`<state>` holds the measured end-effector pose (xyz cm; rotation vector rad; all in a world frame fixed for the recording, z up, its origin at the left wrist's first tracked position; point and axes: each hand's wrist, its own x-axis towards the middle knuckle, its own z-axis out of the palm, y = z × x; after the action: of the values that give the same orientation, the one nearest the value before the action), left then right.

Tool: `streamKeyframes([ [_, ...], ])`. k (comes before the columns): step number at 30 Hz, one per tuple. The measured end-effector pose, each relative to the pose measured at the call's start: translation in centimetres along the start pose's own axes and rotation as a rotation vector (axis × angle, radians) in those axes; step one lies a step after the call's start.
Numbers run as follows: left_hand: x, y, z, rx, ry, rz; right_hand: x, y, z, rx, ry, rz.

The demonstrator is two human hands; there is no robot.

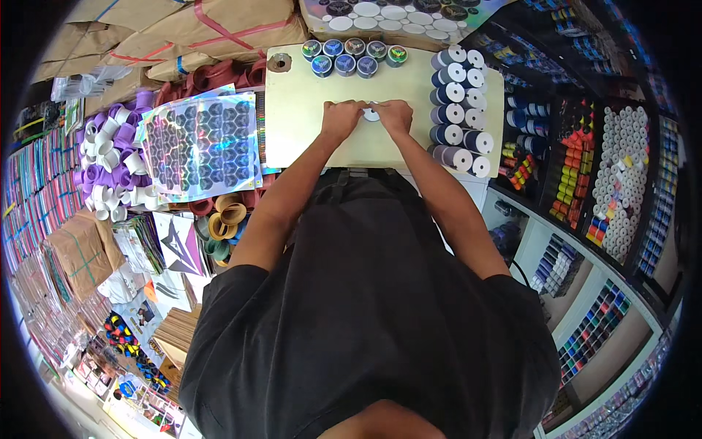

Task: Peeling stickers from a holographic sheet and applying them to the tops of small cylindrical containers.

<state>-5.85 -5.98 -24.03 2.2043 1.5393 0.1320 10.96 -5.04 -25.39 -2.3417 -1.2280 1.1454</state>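
Observation:
My left hand [344,118] and my right hand [394,115] meet over the middle of a pale yellow board [296,137]. Between their fingertips is the white round end of a spool [371,114], gripped from both sides; fingers cover much of it. Beyond the hands, several spools with shiny round emblem stickers [345,65] stand in two rows. Along the board's right side lie several thread spools [454,114] in dark and grey tones, their white ends showing.
Holographic sticker sheets [200,145] lie left of the board, beside purple and white plastic pieces [112,142]. Brown paper-wrapped packages [164,33] are stacked behind. Another sticker sheet [395,19] lies beyond the board. Dark shelves of colourful spools [573,164] stand at the right.

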Motion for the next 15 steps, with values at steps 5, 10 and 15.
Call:
streamKeyframes([
  [5,-0.1,0.0,-0.2,-0.047,0.018,-0.037,0.2,-1.2,-1.1,-0.195,0.021,0.047],
  [10,0.2,0.1,-0.4,-0.11,0.003,-0.031,2.3,1.1,-0.9,-0.002,0.039,-0.08],
  [15,0.5,0.0,-0.5,-0.241,-0.075,-0.232,2.0,1.2,-0.1,-0.057,-0.035,-0.237],
])
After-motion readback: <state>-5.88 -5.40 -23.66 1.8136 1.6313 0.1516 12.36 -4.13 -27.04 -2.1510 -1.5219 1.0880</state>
